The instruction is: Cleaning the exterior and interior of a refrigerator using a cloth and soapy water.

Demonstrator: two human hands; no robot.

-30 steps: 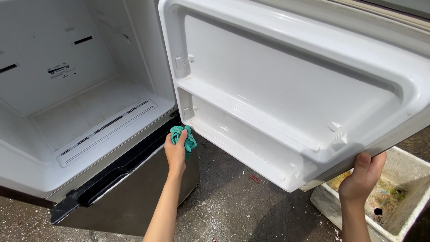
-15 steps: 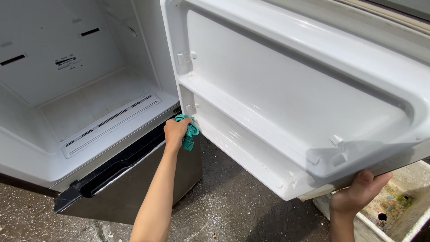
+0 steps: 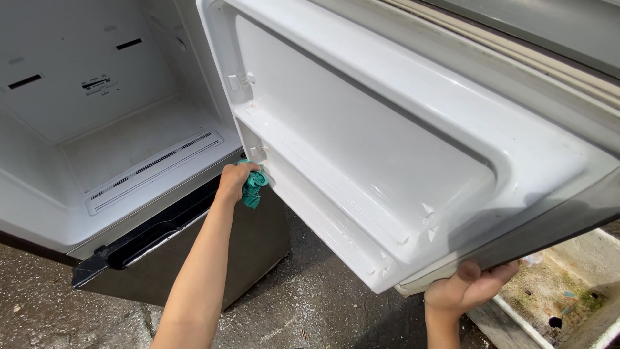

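Note:
An open white fridge door fills the upper right, its inner shelf ledges facing me. My left hand grips a teal cloth and presses it against the door's lower inner corner near the hinge side. My right hand holds the door's bottom outer edge from underneath, fingers curled around it. The empty white fridge compartment lies open at the left, with a vent slot strip on its floor.
A black trim strip runs along the fridge body's front edge below the compartment. Wet, speckled concrete ground lies beneath. A dirty white tray-like part rests on the ground at the lower right.
My left hand with the cloth has risen from below the door corner up onto its inner corner. The right hand stays under the door edge; the view has shifted closer.

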